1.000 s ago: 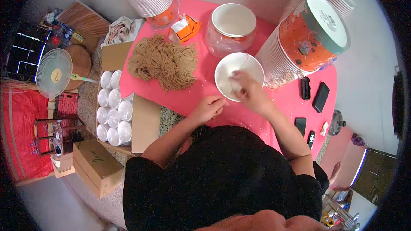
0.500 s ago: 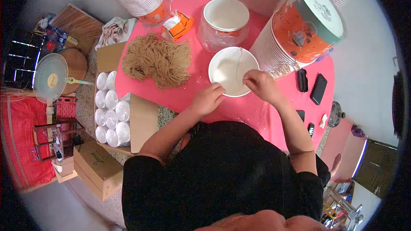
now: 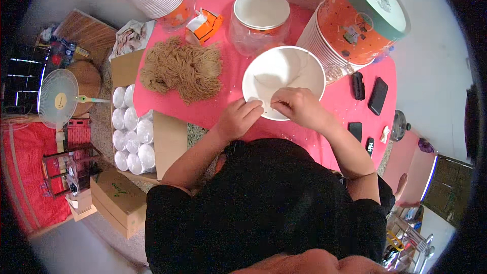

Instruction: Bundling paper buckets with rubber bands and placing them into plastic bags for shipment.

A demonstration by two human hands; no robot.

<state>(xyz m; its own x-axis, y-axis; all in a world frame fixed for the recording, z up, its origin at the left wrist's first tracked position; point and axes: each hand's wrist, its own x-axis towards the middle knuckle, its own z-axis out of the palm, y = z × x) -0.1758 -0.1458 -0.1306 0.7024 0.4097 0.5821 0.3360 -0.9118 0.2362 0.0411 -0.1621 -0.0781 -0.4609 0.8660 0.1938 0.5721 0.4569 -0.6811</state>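
Both grips, left hand (image 3: 238, 117) and right hand (image 3: 297, 105), pinch the white bowl (image 3: 283, 73) rim, apparently readying it; next likely needs the noodles (image 3: 182, 68)

The table (image 3: 223, 106) is bright pink. A plain white paper bowl (image 3: 283, 82) sits at its centre; at nine o'clock of it lies a tan-brown heap of noodles (image 3: 182, 68). At two o'clock stands an orange tub stack (image 3: 362, 18) with a teal-rimmed white lid. Black phones (image 3: 378, 96) lie at three o'clock.
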